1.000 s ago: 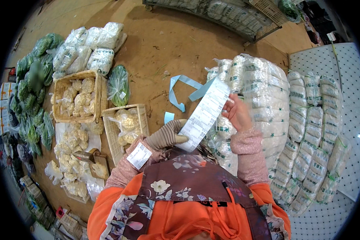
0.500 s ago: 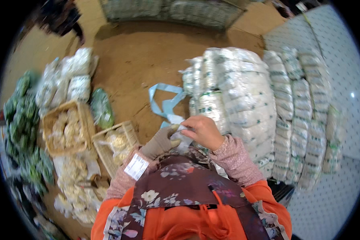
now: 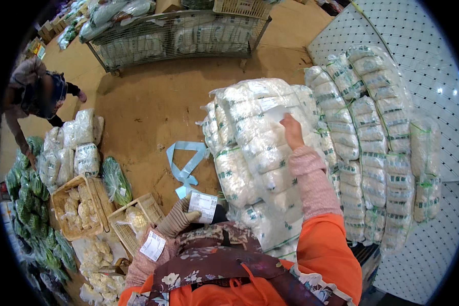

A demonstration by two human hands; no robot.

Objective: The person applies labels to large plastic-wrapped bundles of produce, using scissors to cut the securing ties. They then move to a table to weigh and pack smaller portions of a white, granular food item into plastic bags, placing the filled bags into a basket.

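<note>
Paper in a label strip point(image 3: 203, 205) is sitting pinched between the thumb and fingers of the gloved left hand point(image 3: 177, 218); it could be slipping if that grip were loosening, or creasing if it were squeezing too hard. Just beyond that grip, a looped blue ribbon point(image 3: 188, 146) is lying on the floor point(image 3: 137, 120); it could be catching underfoot, or tugging at the strip if the two are joined, which I cannot tell. Farther out and to the right, the bare right hand point(image 3: 293, 133) is holding a loose label point(image 3: 273, 112) by its edge, the fingertips close together. Under that grip, white packs point(image 3: 255, 140) are presenting a wrinkled surface, which could be making the label sit crooked or stick only partly; whether it is touching them, I cannot tell.

The strip is showing a white face with dark print, tilting up from the left thumb. The label is looking pale and thin, its print unreadable, and is extending leftward from the right fingertips. Beneath it, the packs are bulging in glossy clear wrapping with green marks.
</note>
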